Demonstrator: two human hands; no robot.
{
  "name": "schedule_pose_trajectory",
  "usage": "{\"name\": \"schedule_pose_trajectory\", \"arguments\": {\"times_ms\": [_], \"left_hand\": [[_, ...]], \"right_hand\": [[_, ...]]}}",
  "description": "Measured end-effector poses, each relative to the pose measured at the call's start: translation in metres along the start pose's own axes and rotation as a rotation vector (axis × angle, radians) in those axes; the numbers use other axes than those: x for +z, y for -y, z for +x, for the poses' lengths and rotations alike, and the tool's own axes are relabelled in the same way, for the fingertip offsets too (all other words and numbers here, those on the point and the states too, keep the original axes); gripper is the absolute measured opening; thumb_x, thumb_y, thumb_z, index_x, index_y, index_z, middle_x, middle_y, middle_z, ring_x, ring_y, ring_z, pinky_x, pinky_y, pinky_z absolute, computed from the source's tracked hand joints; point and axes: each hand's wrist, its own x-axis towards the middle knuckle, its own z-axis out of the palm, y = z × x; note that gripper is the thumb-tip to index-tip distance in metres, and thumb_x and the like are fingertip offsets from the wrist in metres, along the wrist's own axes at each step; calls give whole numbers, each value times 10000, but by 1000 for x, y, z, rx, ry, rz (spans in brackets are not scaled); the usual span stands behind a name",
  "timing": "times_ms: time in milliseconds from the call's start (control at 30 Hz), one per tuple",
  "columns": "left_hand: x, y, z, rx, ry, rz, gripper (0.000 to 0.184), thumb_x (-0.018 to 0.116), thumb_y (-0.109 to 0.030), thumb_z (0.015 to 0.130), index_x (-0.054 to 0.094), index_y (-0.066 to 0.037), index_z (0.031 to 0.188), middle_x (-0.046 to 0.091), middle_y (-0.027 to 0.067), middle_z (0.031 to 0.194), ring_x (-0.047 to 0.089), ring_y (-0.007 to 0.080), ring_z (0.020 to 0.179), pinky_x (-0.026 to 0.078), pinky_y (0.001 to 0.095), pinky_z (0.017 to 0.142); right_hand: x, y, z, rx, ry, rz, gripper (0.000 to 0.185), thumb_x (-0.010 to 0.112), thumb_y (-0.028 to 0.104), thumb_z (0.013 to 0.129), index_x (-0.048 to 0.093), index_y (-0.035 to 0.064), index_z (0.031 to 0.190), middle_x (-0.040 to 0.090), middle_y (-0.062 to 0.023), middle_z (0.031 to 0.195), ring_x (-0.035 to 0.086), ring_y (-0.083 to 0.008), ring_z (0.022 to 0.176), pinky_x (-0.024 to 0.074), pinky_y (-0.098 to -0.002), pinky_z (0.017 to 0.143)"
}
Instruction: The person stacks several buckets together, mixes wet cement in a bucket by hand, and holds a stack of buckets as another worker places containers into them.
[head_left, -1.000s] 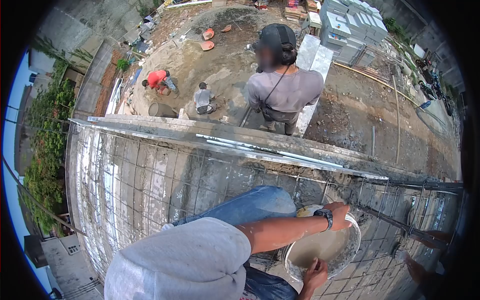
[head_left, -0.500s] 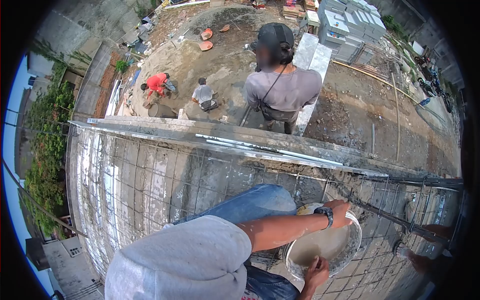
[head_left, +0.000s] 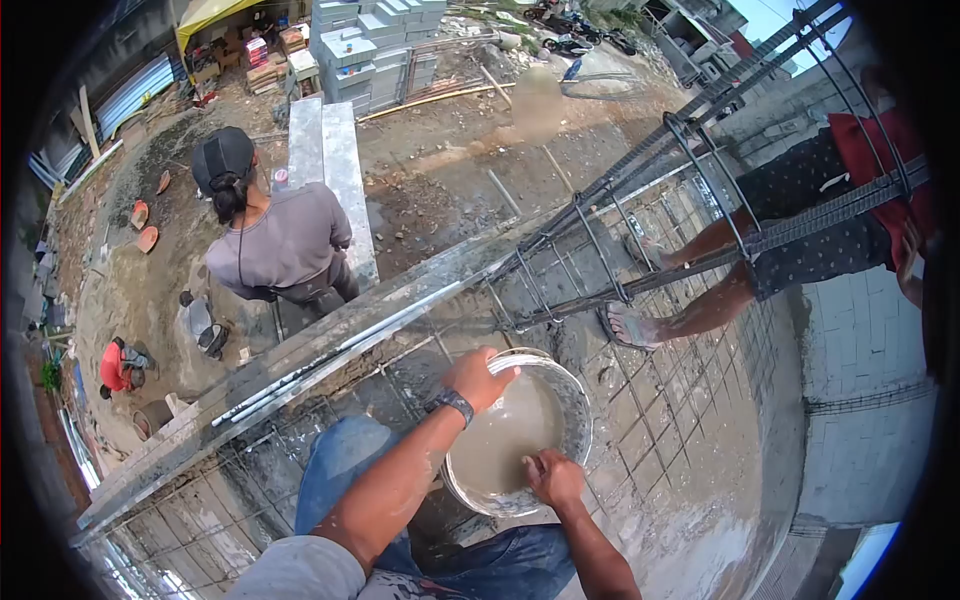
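Observation:
A round, pale bucket (head_left: 588, 425) holds grey, watery cement slurry (head_left: 515, 425), and its rim is smeared. My left hand (head_left: 480, 381), with a dark watch on the wrist, is closed over the upper left rim, thumb toward the inside. Across the lower right rim reaches my right hand (head_left: 556, 478), its fingers curled inward above the slurry. What those fingers hold, if anything, is hidden. The bucket stands between my knees and a rebar grid (head_left: 640, 430) on the wet slab.
A tied rebar cage (head_left: 600, 285) slants past the bucket. Beyond it stands a person in dark shorts (head_left: 815, 185). White pipes (head_left: 340, 355) lie along the slab edge. Below that edge, a person in a cap (head_left: 280, 235) stands by a long board (head_left: 345, 180). Grey blocks (head_left: 375, 50) are stacked farther back.
My view has swung right, so the bucket and lower ground appear farther left. The person in shorts is now clearly visible. Both hands remain at the bucket.

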Motion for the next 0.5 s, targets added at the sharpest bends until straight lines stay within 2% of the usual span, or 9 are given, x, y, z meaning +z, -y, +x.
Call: {"name": "schedule_pose_trajectory", "arguments": {"times_ms": [167, 500], "left_hand": [[3, 7, 2, 31, -21, 31, 645, 784, -565, 861, 711, -61, 1257, 763, 192, 1183, 730, 355, 1106, 559, 440, 970], [-4, -3, -3, 12, -7, 53, 666, 789, -565, 855, 698, -74, 1296, 756, 203, 1194, 726, 364, 1119, 561, 459, 968]], "right_hand": [[0, 1, 1, -24, 13, -9, 309, 702, 423, 948, 765, 121, 957, 759, -100, 944, 748, -343, 821, 600, -471, 728], [0, 3, 1, 26, 44, -35, 333, 702, 442, 951, 778, 120, 983, 767, -101, 971, 752, -344, 851, 603, -461, 745]]}}
